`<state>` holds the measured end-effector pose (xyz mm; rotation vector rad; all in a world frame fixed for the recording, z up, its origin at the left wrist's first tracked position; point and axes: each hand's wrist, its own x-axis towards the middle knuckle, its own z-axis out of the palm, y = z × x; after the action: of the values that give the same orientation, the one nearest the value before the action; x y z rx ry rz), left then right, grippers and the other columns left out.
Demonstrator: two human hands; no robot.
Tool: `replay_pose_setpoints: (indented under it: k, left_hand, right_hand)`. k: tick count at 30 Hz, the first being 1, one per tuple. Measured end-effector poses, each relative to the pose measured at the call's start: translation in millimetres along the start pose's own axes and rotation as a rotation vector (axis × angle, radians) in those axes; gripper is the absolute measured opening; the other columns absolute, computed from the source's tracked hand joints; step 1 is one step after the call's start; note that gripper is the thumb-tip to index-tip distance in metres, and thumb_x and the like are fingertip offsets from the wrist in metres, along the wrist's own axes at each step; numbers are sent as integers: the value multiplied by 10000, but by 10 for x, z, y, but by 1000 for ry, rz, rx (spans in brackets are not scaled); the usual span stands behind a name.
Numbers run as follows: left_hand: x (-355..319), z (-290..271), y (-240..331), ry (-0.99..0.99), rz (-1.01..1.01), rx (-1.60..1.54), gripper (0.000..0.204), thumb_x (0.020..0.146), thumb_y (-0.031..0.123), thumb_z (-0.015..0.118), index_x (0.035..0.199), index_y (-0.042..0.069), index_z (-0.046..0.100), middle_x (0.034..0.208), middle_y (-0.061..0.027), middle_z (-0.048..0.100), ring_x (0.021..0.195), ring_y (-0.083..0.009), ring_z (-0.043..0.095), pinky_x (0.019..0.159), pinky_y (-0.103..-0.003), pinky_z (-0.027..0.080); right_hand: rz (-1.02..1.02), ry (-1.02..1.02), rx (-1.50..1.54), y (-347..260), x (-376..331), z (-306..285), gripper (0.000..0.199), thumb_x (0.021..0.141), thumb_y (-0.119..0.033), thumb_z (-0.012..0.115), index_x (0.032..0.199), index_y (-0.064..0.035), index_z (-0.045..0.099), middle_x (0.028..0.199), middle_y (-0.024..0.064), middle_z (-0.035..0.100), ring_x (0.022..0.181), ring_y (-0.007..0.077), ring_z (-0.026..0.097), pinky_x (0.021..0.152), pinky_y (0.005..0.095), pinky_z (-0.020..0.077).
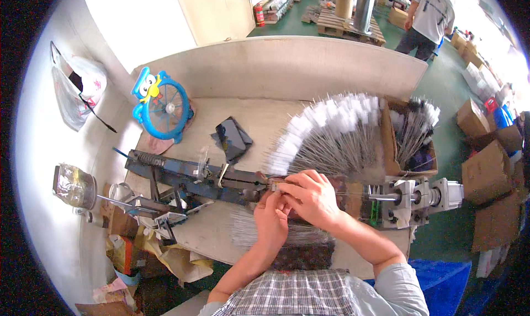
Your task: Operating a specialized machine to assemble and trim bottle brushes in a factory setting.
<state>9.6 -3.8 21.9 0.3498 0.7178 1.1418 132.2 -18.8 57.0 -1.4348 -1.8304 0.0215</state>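
Note:
My left hand (pixel 272 219) and my right hand (pixel 310 197) are pressed together at the middle of a long dark blue metal machine (pixel 187 178) that lies across the workbench (pixel 259 114). Both pinch a small pale piece at the machine's rail; the fingers hide what it is. Just beyond my hands a fan of thin metal rods with white tags (pixel 331 134) spreads over the bench. More thin rods (pixel 248 233) lie under my left forearm near the front edge.
A blue toy-shaped desk fan (pixel 160 106) and a dark phone (pixel 232 139) sit at the back left. A cardboard box with more tagged rods (pixel 414 134) stands right. A grey motor unit (pixel 425 197) ends the machine. A person (pixel 430 18) stands far back; cartons litter the floor.

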Motion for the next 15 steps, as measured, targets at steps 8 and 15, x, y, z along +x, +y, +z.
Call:
replay_pose_setpoints:
  k: [8, 15]
  left_hand:
    - [15, -91, -40, -35, -9, -108, 74, 859, 139, 558, 856, 68, 536, 805, -18, 577, 722, -103, 557, 634, -246, 455]
    - [21, -11, -36, 20, -29, -44, 65, 874, 85, 512, 885, 30, 545, 853, -49, 589, 799, -130, 576, 746, -294, 475]
  right_hand:
    - [-2, 38, -26, -92, 39, 16, 278, 650, -160, 706, 918, -98, 665, 915, 21, 634, 841, 216, 587, 711, 338, 458]
    - [36, 92, -124, -90, -18, -15, 279, 638, -190, 728, 899, -112, 669, 888, 4, 634, 821, 208, 586, 701, 335, 457]
